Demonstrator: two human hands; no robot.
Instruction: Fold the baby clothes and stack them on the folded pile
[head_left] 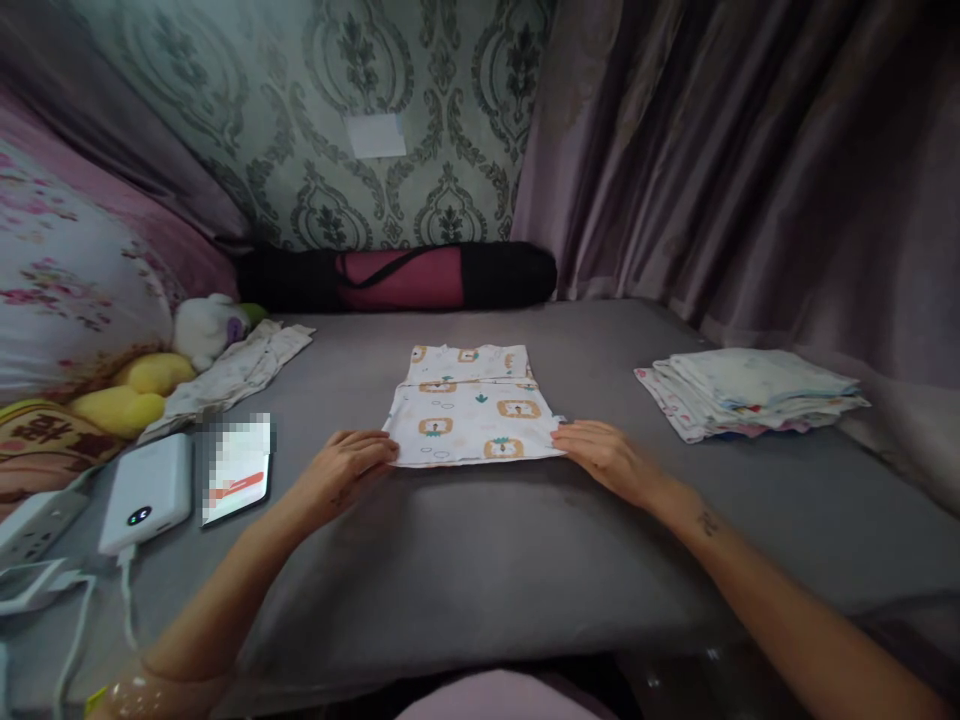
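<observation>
A white cotton cloth (472, 408) printed with orange and green figures lies flat on the grey bed surface, folded, with a crease or edge running across its upper part. My left hand (354, 460) is at its near left corner, fingers together and pinching the edge. At the near right corner, my right hand (600, 452) pinches the cloth in the same way, a small tag-like bit showing by its fingertips. Whether the cloth is a garment, I cannot tell. To the right of my right hand sits a stack of folded printed cloths (750, 390).
On the left lie a phone (238, 470), a white power bank (150, 495) with a cable, a power strip (41, 525), a crumpled printed cloth (232, 375) and plush toys (206, 330). A black and red long bag (405, 277) lies along the patterned wall. Curtains (720, 150) hang at right.
</observation>
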